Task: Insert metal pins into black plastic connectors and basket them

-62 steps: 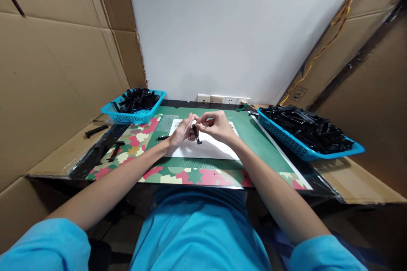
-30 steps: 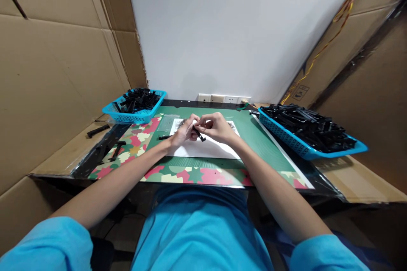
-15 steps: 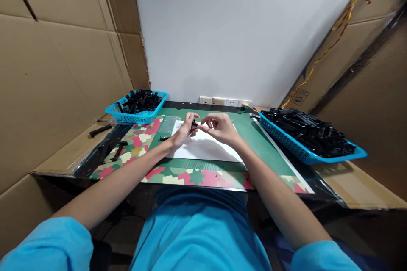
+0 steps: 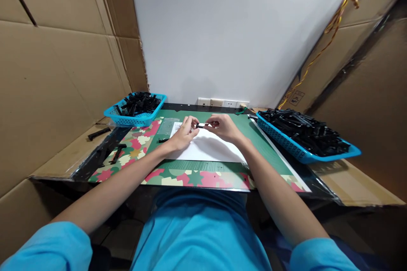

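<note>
My left hand (image 4: 182,134) and my right hand (image 4: 223,128) meet over a white sheet (image 4: 208,149) on the green mat (image 4: 254,142). Between their fingertips they pinch a small black plastic piece (image 4: 201,125), held level a little above the sheet. Both hands have their fingers curled in on it. What the piece looks like in detail is too small to make out.
A blue basket (image 4: 305,154) heaped with black plastic parts stands at the right. A smaller blue basket (image 4: 127,119) with black parts stands at the back left. Loose black parts (image 4: 117,151) lie on the patterned mat and on the cardboard at the left. Cardboard walls close both sides.
The black piece, hanging down from my fingers two seconds ago, now lies level between both hands. My hands shifted slightly toward the back of the sheet. The camera tilted a little.
</note>
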`<state>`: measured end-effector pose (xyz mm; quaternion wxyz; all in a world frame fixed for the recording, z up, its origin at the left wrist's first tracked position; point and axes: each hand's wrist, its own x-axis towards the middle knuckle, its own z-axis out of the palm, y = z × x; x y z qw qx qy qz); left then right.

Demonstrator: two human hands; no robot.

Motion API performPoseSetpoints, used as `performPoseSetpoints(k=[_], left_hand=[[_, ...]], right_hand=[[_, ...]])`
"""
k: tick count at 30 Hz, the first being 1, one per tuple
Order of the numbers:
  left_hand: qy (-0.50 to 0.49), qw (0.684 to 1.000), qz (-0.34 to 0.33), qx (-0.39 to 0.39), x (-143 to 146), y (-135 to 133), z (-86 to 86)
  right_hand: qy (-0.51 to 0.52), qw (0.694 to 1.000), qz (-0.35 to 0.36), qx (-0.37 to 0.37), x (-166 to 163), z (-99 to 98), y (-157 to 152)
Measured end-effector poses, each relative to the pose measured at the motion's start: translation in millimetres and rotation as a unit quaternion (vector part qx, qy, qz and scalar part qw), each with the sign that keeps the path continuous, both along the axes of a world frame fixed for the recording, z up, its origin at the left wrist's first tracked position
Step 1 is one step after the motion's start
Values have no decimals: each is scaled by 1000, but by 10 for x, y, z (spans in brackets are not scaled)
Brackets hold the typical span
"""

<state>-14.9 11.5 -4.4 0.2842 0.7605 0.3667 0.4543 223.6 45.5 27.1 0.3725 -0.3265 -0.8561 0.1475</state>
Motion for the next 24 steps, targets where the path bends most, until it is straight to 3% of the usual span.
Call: performPoseSetpoints(k=[6,14,19,24], left_hand=[[149,985,34,77,-74,-15,43],[190,977,40,90,-73,-11,8],[227,966,41,115,-63,1,-5],[244,961,46,122,-51,-2,-32]], right_hand=[[-52,998,10,-25,101,6,32],[-82,996,14,-34,92,11,24],[4,1000,19,-24,30,-27,53],[156,976,24,-147,-135,-98,21]])
